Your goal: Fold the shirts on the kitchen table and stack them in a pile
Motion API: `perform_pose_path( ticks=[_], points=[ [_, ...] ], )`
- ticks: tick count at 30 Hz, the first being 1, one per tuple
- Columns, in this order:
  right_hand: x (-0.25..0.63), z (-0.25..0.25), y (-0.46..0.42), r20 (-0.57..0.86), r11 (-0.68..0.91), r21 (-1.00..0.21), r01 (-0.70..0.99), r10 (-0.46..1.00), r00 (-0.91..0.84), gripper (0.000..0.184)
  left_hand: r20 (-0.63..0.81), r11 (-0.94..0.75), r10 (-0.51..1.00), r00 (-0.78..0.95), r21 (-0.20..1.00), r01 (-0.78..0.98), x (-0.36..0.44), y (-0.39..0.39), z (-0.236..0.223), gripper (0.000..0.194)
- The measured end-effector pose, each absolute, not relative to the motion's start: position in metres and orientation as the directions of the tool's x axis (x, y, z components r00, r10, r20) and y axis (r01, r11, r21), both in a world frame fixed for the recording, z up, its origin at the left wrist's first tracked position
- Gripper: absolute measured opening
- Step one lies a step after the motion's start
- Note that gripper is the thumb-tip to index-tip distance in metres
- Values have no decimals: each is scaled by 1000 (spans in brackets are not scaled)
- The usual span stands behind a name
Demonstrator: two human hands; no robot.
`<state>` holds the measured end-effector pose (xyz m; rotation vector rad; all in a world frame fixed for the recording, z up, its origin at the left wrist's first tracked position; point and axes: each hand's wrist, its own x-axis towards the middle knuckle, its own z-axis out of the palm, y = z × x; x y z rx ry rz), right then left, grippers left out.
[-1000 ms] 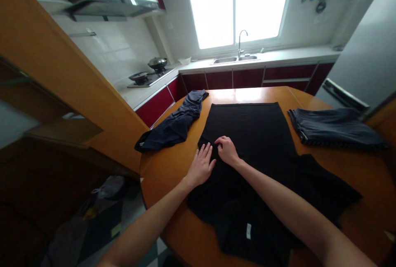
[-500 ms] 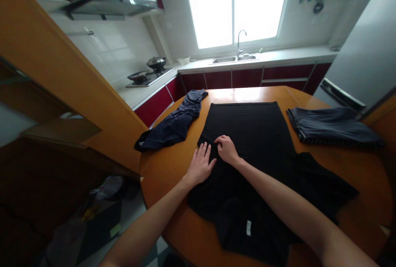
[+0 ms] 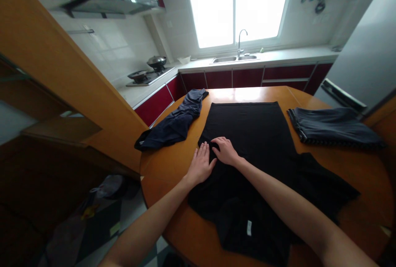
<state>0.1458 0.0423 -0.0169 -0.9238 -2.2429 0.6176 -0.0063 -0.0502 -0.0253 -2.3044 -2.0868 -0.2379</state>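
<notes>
A black T-shirt (image 3: 247, 122) lies spread on the wooden table, hem toward the window and collar toward me. Its white label (image 3: 249, 228) shows near the collar. One sleeve sticks out to the right. My left hand (image 3: 199, 168) rests flat on the shirt's left edge, fingers stretched out. Just right of it, my right hand (image 3: 227, 151) has its fingers curled on the cloth, with a small bunch of black fabric between thumb and fingers. My right forearm crosses over the shirt.
Dark blue clothing (image 3: 176, 122) lies crumpled at the table's left edge. Folded grey-blue clothing (image 3: 334, 125) sits on the right of the table (image 3: 170, 193). Beyond are a counter with a sink (image 3: 225, 59) and a stove (image 3: 151, 78). A wooden partition stands left.
My right hand has shifted slightly left, closer to my left hand, and its fingers have gathered a bit of the black cloth. My left hand has stayed in place.
</notes>
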Motion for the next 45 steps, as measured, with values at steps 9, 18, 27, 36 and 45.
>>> perform_pose_path(
  ticks=[9,18,27,36,45],
  points=[
    [145,-16,40,350,589,-748,306,742,-572,36,82,-77,994,71,75,994,-6,-50,-23,71],
    [146,-11,37,304,582,-727,366,750,-588,35,77,-84,994,79,71,994,-5,-52,-18,59],
    [147,1,27,201,556,-552,621,812,-548,34,77,-77,994,73,49,996,-3,-52,-18,59],
    [148,-1,27,219,581,-483,655,804,-553,31,72,-63,996,59,54,997,-2,-51,-15,59],
    [149,-6,28,370,721,-411,558,691,-621,38,78,-53,996,47,75,996,-1,-52,-15,59]
  ],
)
